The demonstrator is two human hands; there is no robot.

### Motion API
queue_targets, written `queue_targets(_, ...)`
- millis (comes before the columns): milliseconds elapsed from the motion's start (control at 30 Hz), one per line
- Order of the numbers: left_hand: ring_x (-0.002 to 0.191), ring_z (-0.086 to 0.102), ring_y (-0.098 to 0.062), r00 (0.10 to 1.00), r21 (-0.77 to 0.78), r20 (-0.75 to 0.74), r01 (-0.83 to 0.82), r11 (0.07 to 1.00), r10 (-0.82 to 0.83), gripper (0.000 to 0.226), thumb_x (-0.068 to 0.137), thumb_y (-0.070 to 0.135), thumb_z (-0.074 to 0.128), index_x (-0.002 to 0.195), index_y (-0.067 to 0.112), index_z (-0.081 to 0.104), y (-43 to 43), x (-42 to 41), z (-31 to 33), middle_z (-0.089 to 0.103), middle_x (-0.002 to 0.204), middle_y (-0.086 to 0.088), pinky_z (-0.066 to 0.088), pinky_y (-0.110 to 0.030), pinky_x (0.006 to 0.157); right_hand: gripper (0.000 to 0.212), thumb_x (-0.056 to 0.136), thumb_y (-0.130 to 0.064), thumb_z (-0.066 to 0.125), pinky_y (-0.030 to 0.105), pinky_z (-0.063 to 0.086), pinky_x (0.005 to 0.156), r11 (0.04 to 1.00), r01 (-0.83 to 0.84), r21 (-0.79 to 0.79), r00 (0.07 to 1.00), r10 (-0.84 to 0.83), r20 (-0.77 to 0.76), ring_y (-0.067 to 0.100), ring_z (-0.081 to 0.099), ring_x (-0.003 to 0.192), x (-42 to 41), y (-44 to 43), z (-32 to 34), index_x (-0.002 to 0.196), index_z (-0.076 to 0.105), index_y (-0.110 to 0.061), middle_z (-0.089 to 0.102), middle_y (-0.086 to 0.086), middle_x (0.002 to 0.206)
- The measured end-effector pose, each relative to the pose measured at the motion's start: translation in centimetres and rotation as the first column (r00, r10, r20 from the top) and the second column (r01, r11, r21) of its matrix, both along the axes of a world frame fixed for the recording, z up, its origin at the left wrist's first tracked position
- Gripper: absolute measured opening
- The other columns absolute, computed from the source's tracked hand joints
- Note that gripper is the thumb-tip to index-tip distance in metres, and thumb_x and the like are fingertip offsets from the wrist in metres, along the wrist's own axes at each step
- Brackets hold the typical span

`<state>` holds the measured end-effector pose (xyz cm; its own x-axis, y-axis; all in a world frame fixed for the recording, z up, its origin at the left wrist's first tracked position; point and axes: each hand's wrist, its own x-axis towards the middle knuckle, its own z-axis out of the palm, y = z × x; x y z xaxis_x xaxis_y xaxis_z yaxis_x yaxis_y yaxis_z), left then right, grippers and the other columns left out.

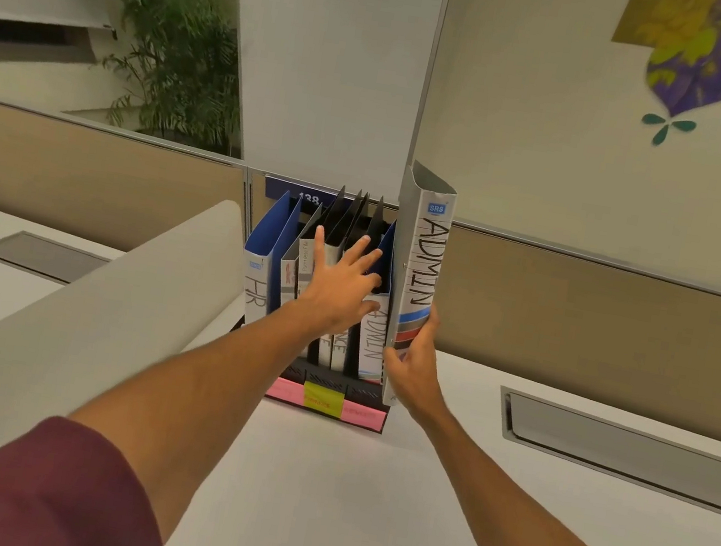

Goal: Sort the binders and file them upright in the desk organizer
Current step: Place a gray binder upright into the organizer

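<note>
Binder filing, last slot

Right hand (411,365) pinched the grey cardboard "ADMIN" binder (416,281) low on its spine, upright, long axis vertical, label facing me, at the right edge of the black desk organizer (333,391). Looked stiff and light. Left hand (339,290), fingers spread, pressed flat on the filed binders, holding nothing.

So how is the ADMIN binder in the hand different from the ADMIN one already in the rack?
The held ADMIN binder is grey, while the filed ADMIN binder is blue. The held one stands raised at the right end of the desk organizer, gripped low by the right hand; the filed one sits down in a slot, partly hidden by the left hand. Both are upright with white, hand-lettered spines.
</note>
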<state>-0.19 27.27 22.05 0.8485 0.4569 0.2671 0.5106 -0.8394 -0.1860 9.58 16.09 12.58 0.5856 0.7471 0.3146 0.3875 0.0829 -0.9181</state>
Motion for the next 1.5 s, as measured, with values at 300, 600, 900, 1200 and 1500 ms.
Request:
queue_targets(300, 0.147, 0.001, -0.032, 0.979, 0.012, 0.059, 0.193, 0.981, -0.193, 0.023, 0.091, 0.027, 0.060, 0.113, 0.023, 0.065, 1.8, 0.4, -0.6, 0.027, 0.155, -0.005, -0.011, -0.064, 0.111, 0.088, 0.086, 0.001, 0.060, 0.027, 0.052, 0.093, 0.999, 0.024, -0.023, 1.000, -0.025, -0.010, 0.014, 0.047, 0.127, 0.7, 2.1, -1.5, 0.144, 0.007, -0.039, 0.036, -0.002, 0.143)
queue_targets(600, 0.147, 0.003, -0.034, 0.960, 0.012, 0.105, 0.259, 0.966, -0.259, 0.020, 0.090, 0.022, 0.062, 0.107, 0.013, 0.066, 3.1, -0.5, -1.1, 0.025, 0.156, -0.008, 0.004, -0.056, 0.115, 0.088, 0.088, 0.002, 0.058, 0.040, 0.050, 0.098, 0.999, 0.028, -0.038, 1.000, -0.029, -0.001, 0.016, 0.041, 0.132, 0.4, 4.1, -2.2, 0.143, 0.004, -0.040, 0.032, 0.001, 0.147)
queue_targets(900, 0.147, 0.005, -0.032, 0.957, 0.038, 0.130, 0.255, 0.966, -0.258, 0.021, 0.091, 0.024, 0.059, 0.108, 0.013, 0.067, 3.1, -0.5, -1.4, 0.027, 0.155, -0.007, 0.006, -0.054, 0.116, 0.085, 0.088, 0.004, 0.057, 0.041, 0.046, 0.103, 0.998, 0.006, -0.069, 1.000, -0.005, 0.021, 0.015, 0.036, 0.134, 0.9, 4.0, -2.6, 0.145, 0.002, -0.026, 0.026, 0.004, 0.148)
queue_targets(1200, 0.147, 0.004, -0.031, 0.970, 0.044, 0.097, 0.219, 0.975, -0.223, 0.022, 0.093, 0.025, 0.057, 0.111, 0.015, 0.066, 2.6, -0.5, -1.1, 0.027, 0.155, -0.006, 0.006, -0.053, 0.116, 0.072, 0.090, -0.015, 0.063, 0.021, 0.047, 0.084, 0.976, 0.082, -0.202, 0.995, -0.068, 0.076, 0.007, 0.049, 0.111, 2.1, 3.3, -1.7, 0.143, 0.015, -0.021, 0.045, 0.002, 0.141)
queue_targets(1500, 0.147, 0.006, -0.032, 0.971, 0.041, 0.109, 0.207, 0.977, -0.211, 0.020, 0.092, 0.024, 0.058, 0.107, 0.014, 0.067, 1.7, 0.0, -1.1, 0.029, 0.154, -0.007, 0.007, -0.053, 0.115, 0.082, 0.084, -0.006, 0.066, 0.030, 0.048, 0.082, 0.966, 0.212, -0.149, 0.977, -0.203, 0.072, 0.017, 0.051, 0.117, 1.6, 3.3, -1.0, 0.143, 0.015, -0.028, 0.044, 0.004, 0.140)
